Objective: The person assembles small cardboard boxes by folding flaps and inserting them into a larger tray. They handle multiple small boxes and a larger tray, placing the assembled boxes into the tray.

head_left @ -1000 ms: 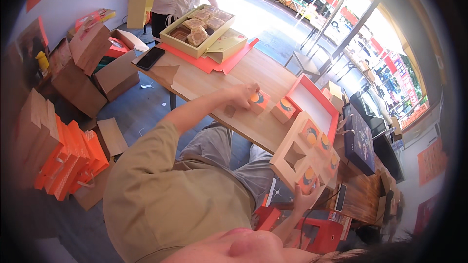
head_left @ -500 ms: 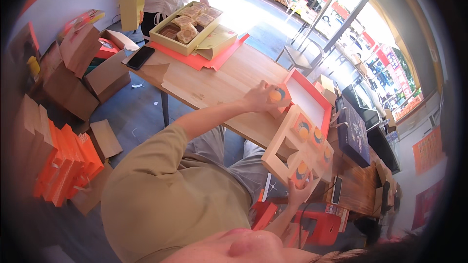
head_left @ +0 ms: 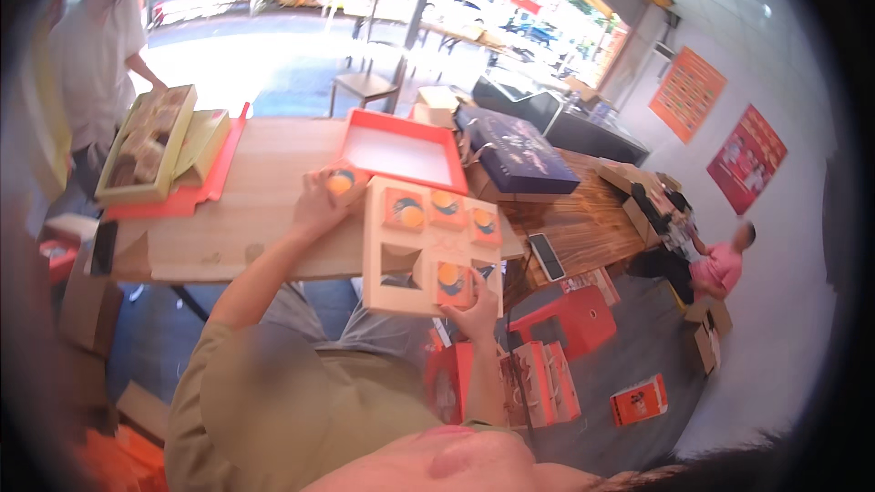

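Observation:
A light cardboard tray [head_left: 392, 302] with square cut-outs is held over the table's near edge. Several small orange boxes [head_left: 404, 210], each with a dark blue and yellow-orange round print, fill some of its cut-outs. Two cut-outs, at the near left and near right, show no box. My left hand [head_left: 315, 208] is closed around another such small box [head_left: 341, 183], just off the tray's far left corner. At the tray's near edge, my right hand [head_left: 474, 314] grips it, fingertips against the small box [head_left: 449, 280] there. Some right fingers are hidden.
Behind the tray lies an open red-rimmed box [head_left: 401, 157] with a white inside, and right of it a dark blue box [head_left: 519, 148]. A yellow-green box [head_left: 190, 123] of packed pieces stands far left, beside a person. A phone [head_left: 547, 257] lies right.
My view has swung to the right, bringing in the right wall and a seated person. My left hand still holds the small box beside the tray; my right hand keeps its grip.

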### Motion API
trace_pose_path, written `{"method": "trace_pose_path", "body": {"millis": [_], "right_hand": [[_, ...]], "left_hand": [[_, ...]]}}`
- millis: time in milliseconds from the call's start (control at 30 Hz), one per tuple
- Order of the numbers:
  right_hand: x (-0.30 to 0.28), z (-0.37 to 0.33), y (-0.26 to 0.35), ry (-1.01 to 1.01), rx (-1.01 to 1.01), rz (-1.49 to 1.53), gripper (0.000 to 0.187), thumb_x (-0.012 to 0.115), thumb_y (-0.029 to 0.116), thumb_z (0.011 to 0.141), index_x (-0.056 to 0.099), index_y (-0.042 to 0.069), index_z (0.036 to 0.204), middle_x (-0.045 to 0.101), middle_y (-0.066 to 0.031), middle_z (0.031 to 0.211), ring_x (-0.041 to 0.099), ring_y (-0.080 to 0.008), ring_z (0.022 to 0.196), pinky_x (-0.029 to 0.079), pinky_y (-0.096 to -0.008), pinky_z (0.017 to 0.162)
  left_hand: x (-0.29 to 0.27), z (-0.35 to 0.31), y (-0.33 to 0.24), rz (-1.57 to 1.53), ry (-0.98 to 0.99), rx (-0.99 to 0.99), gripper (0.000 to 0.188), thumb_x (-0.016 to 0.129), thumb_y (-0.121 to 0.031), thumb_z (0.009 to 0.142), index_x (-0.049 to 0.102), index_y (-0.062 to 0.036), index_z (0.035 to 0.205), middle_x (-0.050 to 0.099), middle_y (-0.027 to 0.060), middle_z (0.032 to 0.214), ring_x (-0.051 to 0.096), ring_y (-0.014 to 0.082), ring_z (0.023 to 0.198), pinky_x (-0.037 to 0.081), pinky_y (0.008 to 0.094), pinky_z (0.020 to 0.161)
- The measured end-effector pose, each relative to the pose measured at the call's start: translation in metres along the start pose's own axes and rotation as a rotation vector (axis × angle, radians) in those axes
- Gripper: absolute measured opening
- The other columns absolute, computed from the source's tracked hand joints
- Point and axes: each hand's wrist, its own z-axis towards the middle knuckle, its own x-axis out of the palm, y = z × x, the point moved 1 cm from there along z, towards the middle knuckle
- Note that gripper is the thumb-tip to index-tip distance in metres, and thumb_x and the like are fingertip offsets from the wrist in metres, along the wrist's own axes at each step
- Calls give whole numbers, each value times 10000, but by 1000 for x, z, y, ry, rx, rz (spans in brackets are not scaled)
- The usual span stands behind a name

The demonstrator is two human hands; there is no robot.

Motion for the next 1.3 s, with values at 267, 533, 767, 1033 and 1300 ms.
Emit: {"method": "trace_pose_path", "body": {"millis": [267,533,767,1033,1300], "right_hand": [[-25,3,5,-138,-191,-180,1046,994,481,508,628,97,1410,716,-139,954,668,-352,900,531,-439,845],[-2,-3,-16,-77,-81,-64,1039,994,418,517,609,97,1428,700,-144,1050,635,-364,971,513,-471,880],[-14,-8,-1,-13,-9,71,988,935,217,548,581,39,1453,676,-145,949,632,-352,856,516,-426,836],[-9,-5,-10,-45,-85,87,959,902,171,569,573,40,1461,665,-129,974,620,-323,942,497,-414,873],[-17,-5,8,9,-32,155,925,898,154,587,581,34,1448,647,-114,923,636,-286,891,506,-401,842]], "left_hand": [[2,-1,-43,-61,-94,121,729,864,-258,764,487,-141,1377,530,184,1290,592,444,1183,550,548,925],[9,5,-37,-2,-82,55,817,873,-406,757,459,-123,1402,485,197,1418,609,443,1208,558,542,944],[15,-6,-44,-37,17,3,885,889,-450,730,429,-212,1447,407,210,1546,645,475,1174,559,572,950],[24,-2,-29,-149,-19,91,879,894,-312,712,432,-162,1445,419,199,1515,579,426,1279,543,526,1012],[-1,11,0,-250,145,347,865,842,-143,728,449,-88,1496,468,199,1498,508,389,1380,482,461,1119]]}}
